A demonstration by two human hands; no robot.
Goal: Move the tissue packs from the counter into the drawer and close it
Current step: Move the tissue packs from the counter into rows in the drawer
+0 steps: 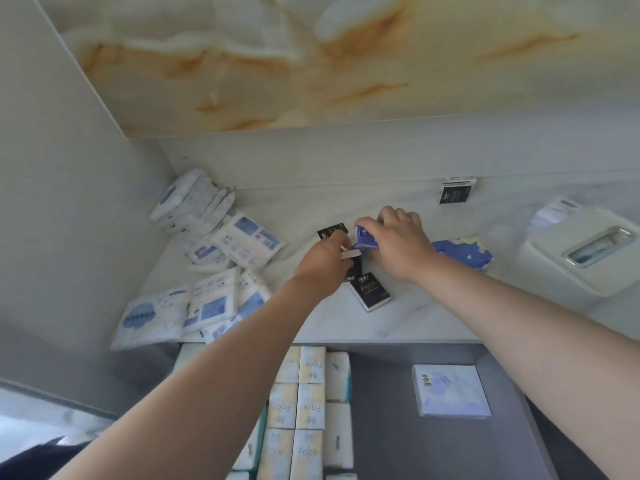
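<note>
Both my arms reach over the white counter [433, 320]. My left hand [322, 259] grips a small dark tissue pack [353, 268], with another dark pack [332, 232] just beyond its fingers. My right hand [398, 237] holds a small blue tissue pack [363, 239]. A dark "Face" pack [370, 292] lies in front of both hands. A blue patterned pack [464, 254] lies right of my right wrist. One more dark pack [455, 192] leans on the back wall. Below, the open drawer [398, 427] holds rows of white and yellow packs [304, 407] and a pale blue box [450, 389].
Several white and blue soft packs [214, 271] are heaped at the counter's left, against the side wall. A white tissue dispenser [585, 251] stands at the right. A marbled cabinet underside [311, 64] hangs overhead.
</note>
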